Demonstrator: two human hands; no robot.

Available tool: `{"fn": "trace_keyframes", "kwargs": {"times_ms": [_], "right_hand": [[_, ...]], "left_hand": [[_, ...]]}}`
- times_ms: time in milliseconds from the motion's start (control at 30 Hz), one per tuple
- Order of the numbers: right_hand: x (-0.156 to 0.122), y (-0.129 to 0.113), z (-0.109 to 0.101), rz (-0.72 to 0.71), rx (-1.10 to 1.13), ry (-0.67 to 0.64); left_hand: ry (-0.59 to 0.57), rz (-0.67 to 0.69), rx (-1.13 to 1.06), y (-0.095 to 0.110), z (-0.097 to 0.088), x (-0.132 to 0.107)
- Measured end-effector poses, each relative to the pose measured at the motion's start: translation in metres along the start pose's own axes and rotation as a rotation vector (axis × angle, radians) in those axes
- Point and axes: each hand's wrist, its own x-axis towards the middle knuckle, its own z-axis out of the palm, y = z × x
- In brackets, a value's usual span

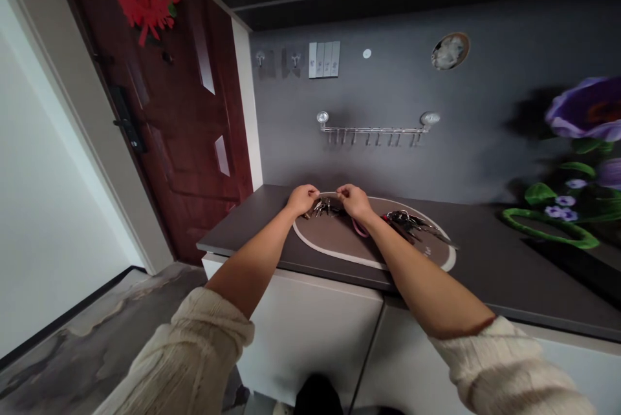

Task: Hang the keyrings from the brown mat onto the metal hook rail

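Observation:
My left hand (303, 200) and my right hand (356, 200) reach over the far left part of an oval brown mat (334, 238) with a pale rim. Both have thumb and fingers pinched together, a small gap apart. Whatever is between the fingertips is too small to make out. Just below and between the hands is a bunch of metal keys (323, 207). A pink loop (359, 228) shows by my right wrist, partly covered by it. Farther right on the mat lies a larger bunch of keys (406, 223) with dark pieces.
On the grey wall hangs a clear rail with several hooks (376, 130). Two clear hooks (295, 59) and a switch panel (325, 59) are above it. Purple artificial flowers (577, 195) stand right on the dark countertop (490, 253). A dark red door (179, 117) is at left.

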Motion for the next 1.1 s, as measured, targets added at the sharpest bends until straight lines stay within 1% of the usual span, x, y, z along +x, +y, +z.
{"fn": "trace_keyframes", "kwargs": {"times_ms": [67, 200, 467, 633, 733, 833, 967, 1100], "right_hand": [[-0.001, -0.002, -0.001, -0.024, -0.036, -0.005], [-0.003, -0.007, 0.0, -0.061, -0.095, -0.022], [-0.005, -0.007, 0.0, -0.067, -0.088, -0.02], [-0.008, -0.008, -0.001, -0.048, -0.056, -0.014], [-0.008, -0.009, -0.002, -0.032, 0.0, 0.007], [-0.006, -0.009, -0.001, -0.025, 0.064, 0.028], [-0.003, -0.007, 0.002, -0.003, 0.238, 0.01], [-0.003, -0.01, 0.003, 0.064, 0.451, -0.044]], "left_hand": [[-0.062, -0.018, -0.005, -0.001, 0.0, 0.001], [-0.137, 0.051, -0.019, -0.001, 0.001, -0.001], [-0.124, 0.136, 0.013, 0.008, -0.005, -0.005], [-0.036, 0.204, 0.038, 0.009, -0.007, -0.004], [0.034, 0.179, 0.001, 0.01, -0.007, -0.002], [0.089, 0.16, -0.082, 0.01, -0.006, -0.001], [0.16, 0.153, -0.191, 0.012, -0.006, 0.0], [0.23, 0.164, -0.186, 0.014, -0.006, -0.001]]}}
